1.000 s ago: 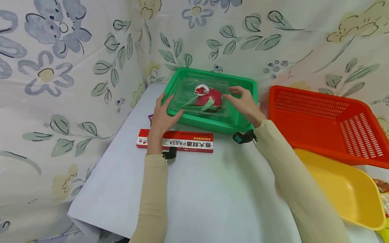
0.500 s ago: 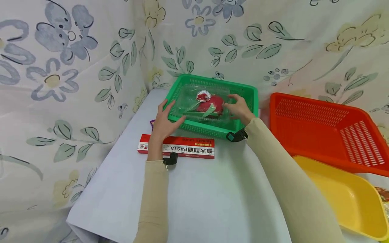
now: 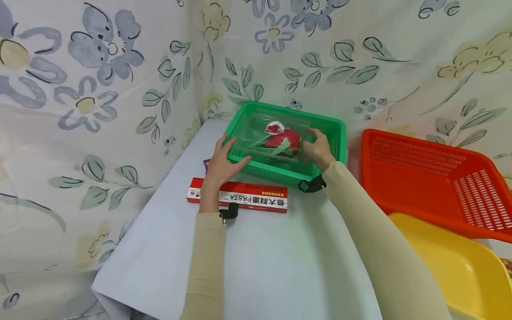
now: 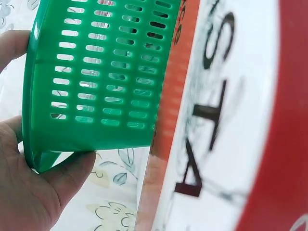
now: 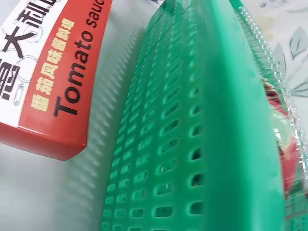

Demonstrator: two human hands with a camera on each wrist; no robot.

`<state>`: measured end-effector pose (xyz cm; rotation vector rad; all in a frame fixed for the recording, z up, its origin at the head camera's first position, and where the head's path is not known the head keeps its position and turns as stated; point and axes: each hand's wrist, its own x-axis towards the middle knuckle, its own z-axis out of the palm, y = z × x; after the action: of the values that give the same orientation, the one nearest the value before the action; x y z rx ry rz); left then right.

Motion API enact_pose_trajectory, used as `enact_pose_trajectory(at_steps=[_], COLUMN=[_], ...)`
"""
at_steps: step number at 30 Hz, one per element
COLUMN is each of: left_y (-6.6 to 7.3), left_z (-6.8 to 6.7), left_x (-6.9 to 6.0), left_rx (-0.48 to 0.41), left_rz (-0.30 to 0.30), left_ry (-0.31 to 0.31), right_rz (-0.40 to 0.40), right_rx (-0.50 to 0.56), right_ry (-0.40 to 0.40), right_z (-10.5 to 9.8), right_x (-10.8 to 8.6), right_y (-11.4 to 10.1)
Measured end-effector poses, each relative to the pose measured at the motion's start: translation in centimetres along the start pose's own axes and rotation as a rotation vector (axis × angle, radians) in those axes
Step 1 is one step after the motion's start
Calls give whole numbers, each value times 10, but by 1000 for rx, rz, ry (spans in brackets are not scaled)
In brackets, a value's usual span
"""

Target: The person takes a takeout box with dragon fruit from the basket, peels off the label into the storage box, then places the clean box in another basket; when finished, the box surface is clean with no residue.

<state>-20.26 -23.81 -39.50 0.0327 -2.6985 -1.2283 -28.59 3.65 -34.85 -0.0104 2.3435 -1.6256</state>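
Left hand point(image 3: 221, 165): resting at the near left corner of the green basket point(image 3: 276, 174), with fingers and thumb spread wide around the rim; not clasping.
Right hand point(image 3: 320, 151): reaching over the basket with bent fingers at the right end of the clear box point(image 3: 256, 122); whether gripping or just touching, cannot tell.
Clear box: lying inside the green basket, bearing 1 round label point(image 3: 274, 128) on top and enclosing 1 red fruit point(image 3: 294, 138) with green tips.
Pasta box point(image 3: 256, 200): lying in front of the basket, partly under the left forearm, showing print upside down in the head view.
Purple wrapper point(image 3: 206, 164): peeking out beside the left hand.
Farther right: standing side by side, 1 red basket point(image 3: 416, 178) and 1 yellow tray point(image 3: 444, 253).
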Motion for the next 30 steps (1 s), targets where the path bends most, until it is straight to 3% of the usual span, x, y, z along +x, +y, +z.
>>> enact_pose_trajectory(at_steps=[15, 20, 30], left_y=[-2, 2, -3], left_z=[-1, 0, -2], left_x=[0, 1, 3], left_rx=[-8, -2, -10], left_rz=[7, 10, 10], left_ry=[-20, -31, -25], right_rz=[-125, -180, -170], right_rx=[7, 90, 166], right_ry=[177, 206, 179], right_z=[2, -14, -46], right_x=[-23, -43, -95], right_y=[-5, -13, -29])
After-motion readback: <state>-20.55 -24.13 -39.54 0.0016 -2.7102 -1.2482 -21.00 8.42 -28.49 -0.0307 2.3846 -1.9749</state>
